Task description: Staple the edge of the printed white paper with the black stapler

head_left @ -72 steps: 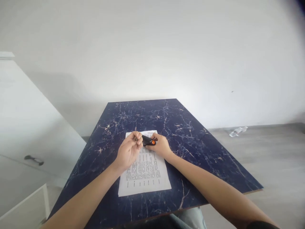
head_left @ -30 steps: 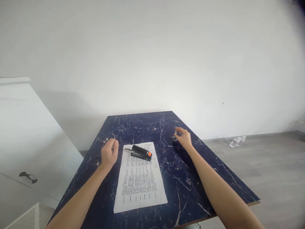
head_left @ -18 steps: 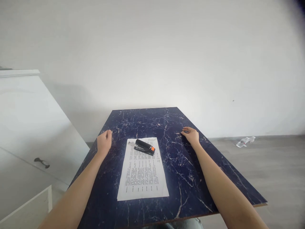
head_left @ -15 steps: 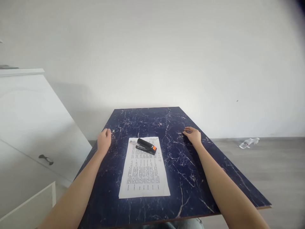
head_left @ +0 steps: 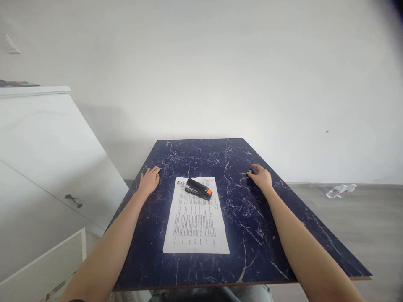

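Observation:
My left hand [head_left: 149, 180] lies flat near the left edge of the dark blue marbled table [head_left: 201, 268], palm down with the fingers stretched out. Close to the right edge, my right hand [head_left: 260, 176] has its thumb and forefinger curled together around something small and dark, too small to name. Between the hands sits a black stapler [head_left: 198, 189] with an orange patch at its right end. Its upper part is raised, and a thin metal piece sticks out on the left. Beneath it are printed paper sheets [head_left: 197, 226], which neither hand touches.
A white cabinet [head_left: 47, 147] with a dark handle stands at the left. On the floor to the right lies a clear plastic bottle [head_left: 340, 191]. A white wall [head_left: 201, 75] rises behind the table. A pale-framed panel [head_left: 47, 264] is at the lower left.
My left hand has opened from a curled pinch, and the small pale piece beside it no longer shows. My right hand stays near the same spot. The whole view has shifted slightly.

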A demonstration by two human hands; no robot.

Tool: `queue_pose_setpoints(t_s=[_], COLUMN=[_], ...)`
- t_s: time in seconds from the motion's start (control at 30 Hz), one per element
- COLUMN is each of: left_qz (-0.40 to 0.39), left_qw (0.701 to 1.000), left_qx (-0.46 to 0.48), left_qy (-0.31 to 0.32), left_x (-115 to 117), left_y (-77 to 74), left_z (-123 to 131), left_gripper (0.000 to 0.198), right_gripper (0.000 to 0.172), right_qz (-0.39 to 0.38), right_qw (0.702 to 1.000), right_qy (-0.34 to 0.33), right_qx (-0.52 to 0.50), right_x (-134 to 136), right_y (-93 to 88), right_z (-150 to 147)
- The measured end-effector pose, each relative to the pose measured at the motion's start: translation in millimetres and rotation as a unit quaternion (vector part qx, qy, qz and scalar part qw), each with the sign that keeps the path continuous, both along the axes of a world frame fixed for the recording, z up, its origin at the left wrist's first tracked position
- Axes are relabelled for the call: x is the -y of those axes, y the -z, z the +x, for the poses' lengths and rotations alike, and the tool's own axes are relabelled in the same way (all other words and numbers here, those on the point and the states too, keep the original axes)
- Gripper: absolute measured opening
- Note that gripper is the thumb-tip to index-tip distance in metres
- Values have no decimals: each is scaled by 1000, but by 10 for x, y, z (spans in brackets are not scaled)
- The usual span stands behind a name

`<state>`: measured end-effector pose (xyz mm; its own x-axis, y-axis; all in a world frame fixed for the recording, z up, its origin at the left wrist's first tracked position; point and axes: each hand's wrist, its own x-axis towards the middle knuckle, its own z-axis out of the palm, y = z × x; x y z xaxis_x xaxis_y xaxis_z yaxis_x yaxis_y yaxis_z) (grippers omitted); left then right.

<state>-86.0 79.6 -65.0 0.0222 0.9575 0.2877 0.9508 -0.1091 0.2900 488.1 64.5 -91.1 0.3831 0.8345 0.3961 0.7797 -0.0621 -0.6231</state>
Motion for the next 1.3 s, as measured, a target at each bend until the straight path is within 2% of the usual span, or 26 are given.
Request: queue_pose_setpoints(t_s=[0.17, 0.3, 0.4, 0.5, 0.57, 0.6, 0.67, 0.8, 0.9, 1.03, 1.13, 1.2, 1.3], left_qz=[37, 56, 59, 52, 48, 47, 47, 49, 66, 93, 123, 120, 100], left_qw=[999, 997, 996, 997, 997, 997, 997, 996, 991, 977, 951, 936, 928], left_qx=[6, 22, 27, 22, 21, 23, 31, 63, 102, 138, 148, 140, 129], left_qy=[36, 51, 53, 56, 54, 51, 43, 31, 47, 136, 243, 299, 336], left_x=[22, 16, 15, 24, 31, 35, 39, 51, 124, 363, 536, 584, 559], left_y=[-74, -71, -64, -70, -75, -76, -79, -105, -161, -240, -241, -210, -152], left_z=[44, 86, 99, 105, 106, 103, 94, 113, 259, 640, 916, 1039, 1131], left_gripper=[35, 38, 41, 35, 32, 32, 30, 28, 30, 27, 25, 25, 26], right_gripper=[42, 35, 26, 25, 38, 46, 49, 30, 27, 26, 26, 25, 24], right_qz=[25, 86, 139, 118, 77, 61, 40, 35, 37, 37, 43, 48, 47], right_qw=[999, 993, 975, 947, 923, 915, 910, 913, 918, 921, 920, 918, 917], right_qy=[3, -34, -154, -298, -376, -398, -413, -405, -394, -385, -389, -392, -393], right_qx=[34, 70, 81, 38, 22, 20, 28, 38, 34, 37, 38, 42, 43], right_x=[54, 162, 341, 582, 728, 783, 849, 817, 740, 672, 657, 657, 662], right_y=[-87, -286, -454, -561, -583, -581, -561, -522, -516, -506, -486, -475, -471], right_z=[-90, -383, -853, -1449, -1800, -1935, -2101, -2075, -1922, -1782, -1754, -1755, -1764])
